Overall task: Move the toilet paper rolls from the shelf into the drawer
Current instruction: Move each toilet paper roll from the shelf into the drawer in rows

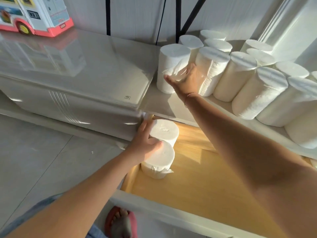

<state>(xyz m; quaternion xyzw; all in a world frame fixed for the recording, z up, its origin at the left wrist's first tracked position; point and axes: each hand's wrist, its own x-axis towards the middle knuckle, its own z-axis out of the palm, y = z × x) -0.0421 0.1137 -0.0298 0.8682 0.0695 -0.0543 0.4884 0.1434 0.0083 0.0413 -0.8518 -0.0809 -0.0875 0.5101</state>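
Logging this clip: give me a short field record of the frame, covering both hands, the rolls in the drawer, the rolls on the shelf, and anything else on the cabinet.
left hand: open, resting on the nearer of two rolls in the drawer
right hand: open, reaching at the leftmost shelf roll, grip not closed
drawer: open, wooden floor, two upright rolls at its left wall
rolls in drawer: near roll, far roll, touching
shelf: many upright rolls, packed in rows
cabinet top: toy bus at far left
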